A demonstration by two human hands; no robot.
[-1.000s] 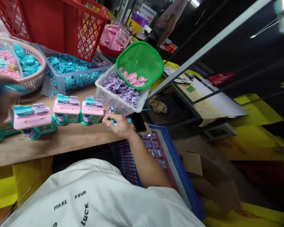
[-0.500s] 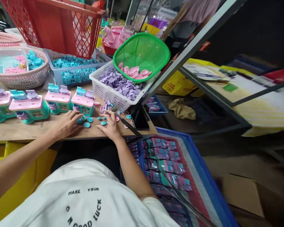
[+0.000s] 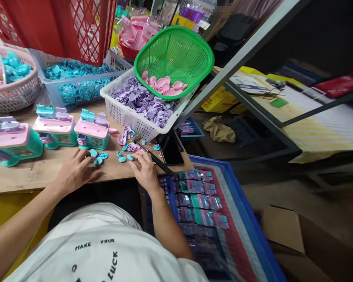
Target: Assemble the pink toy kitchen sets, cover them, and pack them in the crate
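fingers spread, touching teal discs

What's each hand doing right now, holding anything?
Left hand: open, flat on the wooden table, fingertips at the small teal discs, gripping nothing.
Right hand: open, fingers spread beside a teal disc, holding nothing.

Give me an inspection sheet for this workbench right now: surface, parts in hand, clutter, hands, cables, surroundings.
Surface: wooden bench, worn.
Job's things: teal discs loose between the hands; toy trucks in a row behind.
Clutter: white basket of purple parts, green basket of pink parts, phone.
Hands: left hand and right hand flat on the bench, fingertips at the discs.
Cables: nothing seen.
Surroundings: blue crate of bagged toys, red crate.
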